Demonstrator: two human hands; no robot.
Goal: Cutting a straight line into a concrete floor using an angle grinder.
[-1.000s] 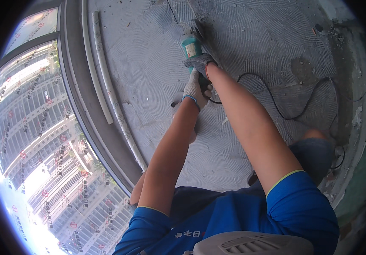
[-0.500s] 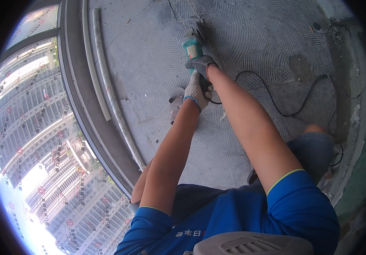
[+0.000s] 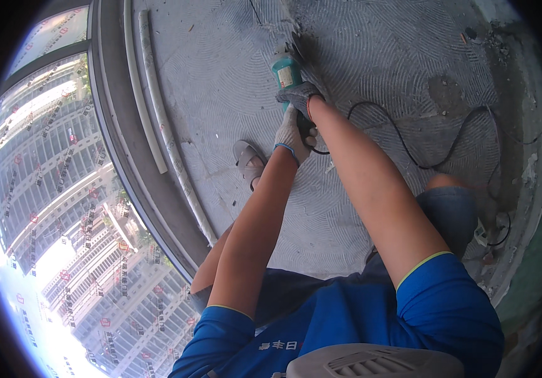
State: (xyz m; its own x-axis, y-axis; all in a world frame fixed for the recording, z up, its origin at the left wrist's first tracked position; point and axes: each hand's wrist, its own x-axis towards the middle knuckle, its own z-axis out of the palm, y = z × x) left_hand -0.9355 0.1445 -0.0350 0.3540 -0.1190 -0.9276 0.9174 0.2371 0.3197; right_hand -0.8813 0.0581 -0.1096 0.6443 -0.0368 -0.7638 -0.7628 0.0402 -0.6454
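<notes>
A blue shirt [image 3: 340, 318] with lime-edged short sleeves [image 3: 447, 296] and white chest print [image 3: 276, 346] is worn with dark shorts [image 3: 448, 214], a white, blue-rimmed left glove [image 3: 290, 133] and a grey, red-rimmed right glove [image 3: 298, 96].

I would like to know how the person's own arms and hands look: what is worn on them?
The left hand wears a whitish glove edged in blue at the wrist; the right hand wears a grey one edged in orange-red. Short blue sleeves, edged in yellow-green, leave the lower arms bare.

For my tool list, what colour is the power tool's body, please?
The tool's body is teal green, clearest in the head view.
</notes>
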